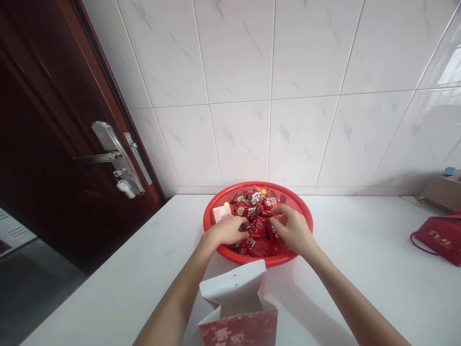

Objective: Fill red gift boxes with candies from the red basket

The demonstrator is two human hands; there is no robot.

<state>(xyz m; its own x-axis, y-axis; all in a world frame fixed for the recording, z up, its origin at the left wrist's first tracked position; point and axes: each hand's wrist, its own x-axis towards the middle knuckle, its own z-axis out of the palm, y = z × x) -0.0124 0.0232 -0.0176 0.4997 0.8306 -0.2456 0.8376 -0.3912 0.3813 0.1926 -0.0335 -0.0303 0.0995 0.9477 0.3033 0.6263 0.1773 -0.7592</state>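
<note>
My left hand (229, 230) reaches over the near left side of a red plastic basket (306, 216). Its fingers are bent and apart, down among red wrapped candies (260, 226). On the basket's right side, my right hand (291, 228) touches the candies too, thumb and forefinger curved with a gap between them. I make out nothing firmly gripped in either hand, though some fingertips are partly hidden. Nearer to me, between my forearms, a red and white paper gift bag (239, 324) stands with its top open.
A pale pink card or packet (221, 212) lies at the basket's left inside. Far right on the white table (360, 240) are a red bag with a cord handle (437, 238) and a cardboard box (439, 192). A tiled wall (241, 139) rises behind; a dark door (65, 96) stands left.
</note>
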